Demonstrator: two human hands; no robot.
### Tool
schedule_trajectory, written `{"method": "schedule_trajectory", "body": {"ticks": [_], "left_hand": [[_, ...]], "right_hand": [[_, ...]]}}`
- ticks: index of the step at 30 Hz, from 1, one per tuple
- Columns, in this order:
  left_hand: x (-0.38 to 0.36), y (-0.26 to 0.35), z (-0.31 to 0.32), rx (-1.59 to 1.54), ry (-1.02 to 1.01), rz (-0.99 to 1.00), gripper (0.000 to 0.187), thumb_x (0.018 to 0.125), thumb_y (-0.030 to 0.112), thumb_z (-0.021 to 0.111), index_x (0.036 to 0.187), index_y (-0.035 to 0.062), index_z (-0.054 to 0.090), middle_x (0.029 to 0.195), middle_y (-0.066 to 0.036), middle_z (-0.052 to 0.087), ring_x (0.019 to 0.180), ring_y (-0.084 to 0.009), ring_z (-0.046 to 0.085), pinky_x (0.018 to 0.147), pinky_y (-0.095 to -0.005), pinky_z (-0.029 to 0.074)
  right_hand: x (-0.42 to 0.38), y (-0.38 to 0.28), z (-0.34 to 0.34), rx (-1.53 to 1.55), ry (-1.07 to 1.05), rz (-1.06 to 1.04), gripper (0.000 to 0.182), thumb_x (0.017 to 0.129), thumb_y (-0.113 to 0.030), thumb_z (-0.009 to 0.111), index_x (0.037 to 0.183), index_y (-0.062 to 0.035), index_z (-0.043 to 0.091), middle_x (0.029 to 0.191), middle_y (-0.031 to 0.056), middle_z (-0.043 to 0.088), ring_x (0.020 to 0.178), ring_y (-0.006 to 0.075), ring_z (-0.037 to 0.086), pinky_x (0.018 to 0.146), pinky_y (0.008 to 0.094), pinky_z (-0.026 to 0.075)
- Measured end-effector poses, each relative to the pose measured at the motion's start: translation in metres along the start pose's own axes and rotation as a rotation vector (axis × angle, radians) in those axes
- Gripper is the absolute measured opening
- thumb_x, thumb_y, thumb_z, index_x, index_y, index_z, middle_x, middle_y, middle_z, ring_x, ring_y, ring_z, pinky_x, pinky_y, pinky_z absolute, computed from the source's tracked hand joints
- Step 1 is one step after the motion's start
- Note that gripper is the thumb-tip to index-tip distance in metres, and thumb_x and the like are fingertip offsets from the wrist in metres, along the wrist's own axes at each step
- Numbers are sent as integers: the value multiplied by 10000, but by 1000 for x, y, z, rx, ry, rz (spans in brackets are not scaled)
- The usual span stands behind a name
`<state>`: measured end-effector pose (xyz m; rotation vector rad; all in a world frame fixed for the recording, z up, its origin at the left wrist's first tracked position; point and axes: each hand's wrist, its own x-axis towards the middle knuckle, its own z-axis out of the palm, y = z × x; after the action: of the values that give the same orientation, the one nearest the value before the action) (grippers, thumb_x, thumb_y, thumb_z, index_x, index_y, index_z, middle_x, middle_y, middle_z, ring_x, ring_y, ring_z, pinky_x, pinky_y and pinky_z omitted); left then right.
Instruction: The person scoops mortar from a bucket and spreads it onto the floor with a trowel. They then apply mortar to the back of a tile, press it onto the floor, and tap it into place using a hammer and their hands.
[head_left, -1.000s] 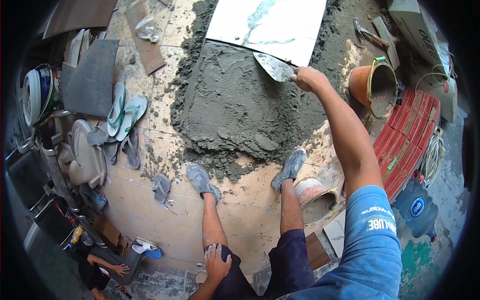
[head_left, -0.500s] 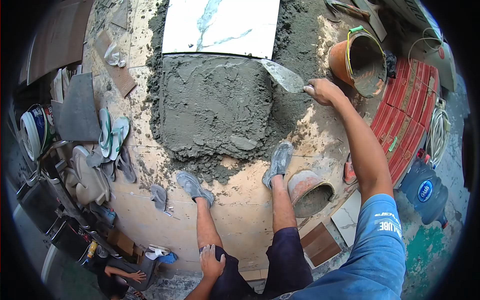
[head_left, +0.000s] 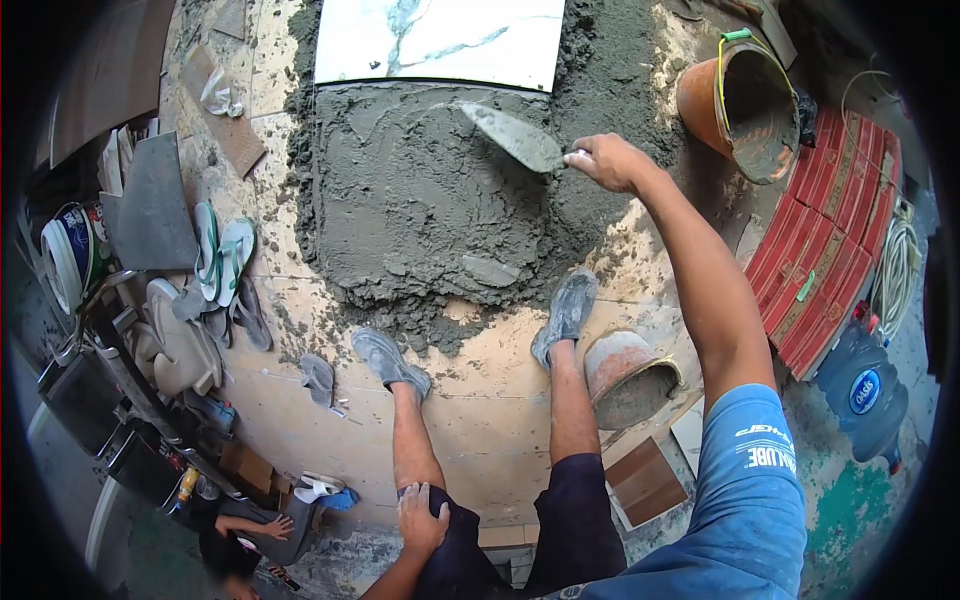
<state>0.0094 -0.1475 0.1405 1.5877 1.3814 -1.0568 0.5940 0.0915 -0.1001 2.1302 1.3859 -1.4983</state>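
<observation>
While the right hand (head_left: 608,160) grips the handle of a trowel (head_left: 512,135), its mortar-caked blade reaches out to the left of that hand over the wet grey mortar bed (head_left: 420,200) spread on the floor, just short of the white marbled tile (head_left: 440,40) lying beyond it. To the right of that hand stands an orange bucket (head_left: 745,105), with a second mortar-smeared bucket (head_left: 625,378) nearer the body, just beside the right shoe (head_left: 566,312). Resting flat with fingers loosely spread, the left hand (head_left: 422,520) holds nothing and lies on the left thigh.
</observation>
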Motion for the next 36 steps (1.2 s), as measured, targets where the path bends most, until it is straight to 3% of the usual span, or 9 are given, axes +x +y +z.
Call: {"method": "schedule_trajectory", "body": {"ticks": [9,10,15,18,19,20,26,28,36], "left_hand": [[-1,-10,7,-27,1,14,640,800,364,644,1321,15,512,1379,-221,465,1317,-353,393,1110,-485,262],[0,-11,7,-28,9,29,638,798,358,650,1318,15,514,1380,-220,465,1316,-353,394,1108,-487,265],[-1,-16,11,-73,61,35,625,770,329,682,1293,18,537,1352,-216,492,1291,-362,424,1086,-495,295],[-3,-19,13,-95,102,63,618,756,319,695,1278,19,550,1331,-213,510,1274,-364,443,1075,-496,310],[-2,-20,12,-109,122,63,616,752,318,698,1272,20,555,1322,-212,518,1267,-364,450,1072,-495,315],[-2,-21,11,-122,123,63,616,752,318,698,1272,20,555,1322,-212,518,1267,-364,450,1072,-495,315],[-2,-26,9,-141,123,71,605,755,311,696,1261,10,558,1318,-213,518,1260,-365,456,1070,-494,319],[-2,-28,8,-164,145,106,613,750,292,709,1263,0,545,1310,-233,520,1259,-376,455,1066,-505,316],[-3,-33,9,-160,127,103,608,763,306,692,1271,7,546,1326,-213,510,1270,-365,446,1074,-497,315]], "right_hand": [[48,-65,-5,-13,65,-124,466,946,-416,500,1184,-31,612,1144,226,635,1094,377,590,937,444,462],[65,-75,-8,9,118,-189,464,953,-414,488,1184,-31,611,1120,240,640,1059,372,608,916,446,471],[113,-147,-42,-6,12,-38,462,974,-409,482,1182,-16,607,968,208,662,746,285,662,664,399,555],[110,-159,-23,-71,-59,-46,498,968,-462,474,1183,-36,617,1032,195,664,845,290,666,755,412,557],[100,-159,-18,-310,-118,-197,519,967,-489,457,1203,-53,612,1101,179,657,976,295,646,870,422,529],[80,-165,-16,-294,-130,-178,512,973,-476,448,1216,-53,605,1152,173,648,1089,311,606,953,433,481],[93,-154,5,-221,44,-120,488,984,-427,431,1232,-36,586,1185,194,628,1081,334,609,949,433,483],[82,-160,39,-151,-65,-30,464,990,-400,421,1236,-38,576,1140,194,644,1063,327,618,911,445,507],[-37,-171,185,-238,-331,-102,373,924,-409,496,1087,-109,648,1025,193,675,994,370,640,864,476,512]]}}
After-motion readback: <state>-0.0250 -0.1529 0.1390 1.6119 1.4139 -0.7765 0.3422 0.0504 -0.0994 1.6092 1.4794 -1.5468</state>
